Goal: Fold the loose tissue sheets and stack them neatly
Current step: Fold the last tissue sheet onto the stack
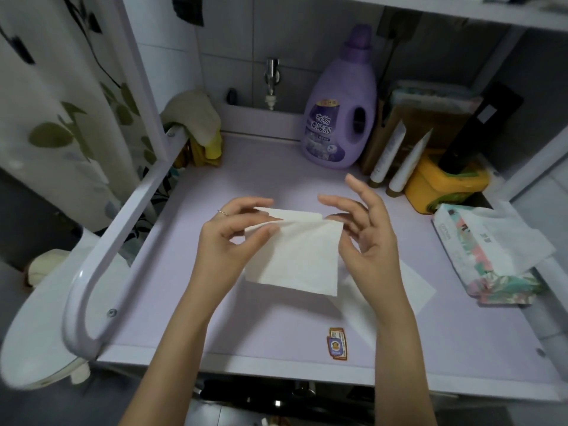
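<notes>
Left hand [227, 238] pinches white tissue sheet [295, 256] over lilac worktop [261, 167]; right hand [365, 241] splayed at its corner, grip unclear.

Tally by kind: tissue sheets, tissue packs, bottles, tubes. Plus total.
Pack: 1
Sheets: 3 (held sheet, flat sheet, sheet on pack)
Bottle: 1
Tubes: 2
Total: 7
</notes>
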Demonstrator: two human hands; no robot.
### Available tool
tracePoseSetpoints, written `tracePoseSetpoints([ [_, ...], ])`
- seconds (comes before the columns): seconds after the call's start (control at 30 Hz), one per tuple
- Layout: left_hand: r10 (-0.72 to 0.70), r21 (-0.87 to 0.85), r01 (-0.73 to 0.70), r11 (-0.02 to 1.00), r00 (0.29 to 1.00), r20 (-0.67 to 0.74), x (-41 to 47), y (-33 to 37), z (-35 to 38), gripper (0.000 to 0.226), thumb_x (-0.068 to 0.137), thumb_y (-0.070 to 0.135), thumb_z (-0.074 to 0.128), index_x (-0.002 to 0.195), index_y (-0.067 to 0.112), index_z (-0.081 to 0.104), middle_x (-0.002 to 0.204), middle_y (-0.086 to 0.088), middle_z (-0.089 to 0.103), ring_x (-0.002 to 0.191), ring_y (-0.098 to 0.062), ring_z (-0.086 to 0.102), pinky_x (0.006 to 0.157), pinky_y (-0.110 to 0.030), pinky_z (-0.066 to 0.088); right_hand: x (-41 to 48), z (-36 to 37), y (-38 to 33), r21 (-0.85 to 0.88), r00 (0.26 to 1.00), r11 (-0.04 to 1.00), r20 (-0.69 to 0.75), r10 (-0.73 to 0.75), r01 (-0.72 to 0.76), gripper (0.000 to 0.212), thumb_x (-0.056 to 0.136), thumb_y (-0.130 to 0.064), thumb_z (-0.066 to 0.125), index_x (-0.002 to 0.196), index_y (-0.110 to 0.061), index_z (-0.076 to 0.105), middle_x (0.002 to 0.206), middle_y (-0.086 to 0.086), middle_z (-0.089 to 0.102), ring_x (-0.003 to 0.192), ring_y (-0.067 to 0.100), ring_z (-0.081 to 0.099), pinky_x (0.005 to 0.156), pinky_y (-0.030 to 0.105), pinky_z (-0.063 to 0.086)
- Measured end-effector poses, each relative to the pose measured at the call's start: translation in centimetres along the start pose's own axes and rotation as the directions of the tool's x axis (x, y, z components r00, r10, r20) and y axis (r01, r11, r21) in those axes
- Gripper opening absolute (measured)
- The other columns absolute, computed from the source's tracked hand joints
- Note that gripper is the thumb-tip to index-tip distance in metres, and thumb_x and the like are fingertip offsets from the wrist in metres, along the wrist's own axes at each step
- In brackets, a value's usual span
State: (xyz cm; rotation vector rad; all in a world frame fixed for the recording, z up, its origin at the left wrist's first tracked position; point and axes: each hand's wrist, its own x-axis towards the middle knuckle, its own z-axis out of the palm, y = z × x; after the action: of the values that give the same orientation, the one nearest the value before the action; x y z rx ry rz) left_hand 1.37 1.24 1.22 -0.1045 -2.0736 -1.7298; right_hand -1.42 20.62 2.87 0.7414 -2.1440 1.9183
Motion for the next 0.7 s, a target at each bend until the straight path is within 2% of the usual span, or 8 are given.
tracePoseSetpoints([
  [0.07, 0.016, 0.012, -0.015, 1.000, 1.000, -0.018, 0.2, 0.1, 0.0, 0.008, 0.079, 0.021, 0.071, 0.085, 0.025, 0.075, 0.109, 0.008, 0.068, 0.104, -0.009, 0.061, 0.085, -0.025, 0.049, 0.2, -0.2, 0.2, 0.067, 0.996, 0.994, 0.022, 0.082, -0.083, 0.044, 0.095, -0.010, 0.046, 0.137, -0.022, 0.043, 0.123, 0.000, 0.065, 0.107, 0.015, 0.062, 0.090, 0.022, 0.046],
  [0.17, 0.055, 0.008, -0.055, 0.998, 0.998, -0.034, 0.4, 0.4, 0.1, 0.006, 0.081, 0.025, 0.070, 0.083, 0.021, 0.074, 0.098, 0.005, 0.071, 0.096, -0.011, 0.064, 0.073, -0.023, 0.049, 0.3, -0.2, 0.3, 0.056, 0.977, 0.979, 0.088, 0.193, -0.198, 0.039, 0.086, -0.038, 0.056, 0.118, -0.017, 0.061, 0.104, -0.008, 0.071, 0.096, 0.007, 0.064, 0.081, 0.019, 0.048],
  [0.2, 0.045, -0.008, -0.045, 0.999, 0.998, -0.038, 0.4, 0.5, 0.1, 0.005, 0.082, 0.022, 0.070, 0.082, 0.019, 0.074, 0.092, 0.005, 0.072, 0.091, -0.010, 0.065, 0.069, -0.023, 0.049, 0.4, -0.1, 0.5, 0.019, 0.970, 0.974, 0.096, 0.223, -0.226, 0.032, 0.082, -0.037, 0.061, 0.107, -0.019, 0.067, 0.094, -0.004, 0.072, 0.088, 0.008, 0.064, 0.076, 0.022, 0.049],
  [0.3, -0.067, -0.053, 0.066, 0.996, 0.997, -0.032, 0.7, 0.7, 0.2, 0.008, 0.087, 0.008, 0.067, 0.086, 0.012, 0.073, 0.084, 0.003, 0.072, 0.078, -0.007, 0.066, 0.066, -0.020, 0.051, 0.9, 0.4, 1.3, -0.050, 0.949, 0.949, 0.016, 0.313, -0.312, 0.017, 0.080, -0.034, 0.066, 0.090, -0.021, 0.072, 0.085, 0.038, 0.059, 0.068, 0.031, 0.058, 0.066, 0.035, 0.045],
  [0.37, -0.159, -0.079, 0.160, 0.984, 0.987, 0.022, 1.1, 0.4, 0.1, 0.012, 0.085, 0.007, 0.067, 0.095, 0.013, 0.071, 0.089, 0.006, 0.073, 0.080, -0.010, 0.068, 0.068, -0.022, 0.055, 1.3, 0.7, 1.7, -0.024, 0.932, 0.932, -0.048, 0.359, -0.360, 0.017, 0.082, -0.032, 0.068, 0.090, -0.017, 0.070, 0.084, 0.043, 0.054, 0.065, 0.031, 0.055, 0.066, 0.035, 0.041],
  [0.47, -0.246, -0.067, 0.246, 0.967, 0.969, 0.003, 1.4, -0.7, -0.2, 0.022, 0.083, 0.004, 0.070, 0.098, 0.020, 0.071, 0.091, 0.007, 0.074, 0.081, -0.011, 0.068, 0.067, -0.021, 0.054, 1.7, 1.0, 2.0, 0.048, 0.897, 0.905, -0.126, 0.425, -0.422, 0.018, 0.089, -0.021, 0.068, 0.085, -0.004, 0.069, 0.073, 0.023, 0.068, 0.063, 0.016, 0.059, 0.061, 0.025, 0.045],
  [0.53, -0.276, -0.067, 0.270, 0.960, 0.956, -0.103, 1.6, -1.3, -0.1, 0.020, 0.083, 0.004, 0.069, 0.095, 0.020, 0.071, 0.087, 0.005, 0.073, 0.075, -0.010, 0.064, 0.062, -0.018, 0.050, 1.9, 1.2, 2.4, 0.022, 0.867, 0.878, -0.146, 0.476, -0.478, 0.025, 0.090, -0.023, 0.066, 0.083, 0.000, 0.067, 0.059, 0.009, 0.062, 0.051, 0.005, 0.053, 0.057, 0.017, 0.041],
  [0.7, -0.304, -0.043, 0.301, 0.953, 0.932, -0.195, 2.1, -2.3, 0.4, 0.022, 0.081, 0.005, 0.072, 0.092, 0.024, 0.070, 0.083, 0.009, 0.071, 0.071, -0.007, 0.063, 0.062, -0.021, 0.051, 2.3, 1.6, 3.6, -0.040, 0.835, 0.845, -0.180, 0.519, -0.534, 0.025, 0.091, -0.019, 0.065, 0.075, 0.000, 0.063, 0.054, 0.003, 0.066, 0.051, 0.002, 0.055, 0.069, 0.022, 0.044],
])
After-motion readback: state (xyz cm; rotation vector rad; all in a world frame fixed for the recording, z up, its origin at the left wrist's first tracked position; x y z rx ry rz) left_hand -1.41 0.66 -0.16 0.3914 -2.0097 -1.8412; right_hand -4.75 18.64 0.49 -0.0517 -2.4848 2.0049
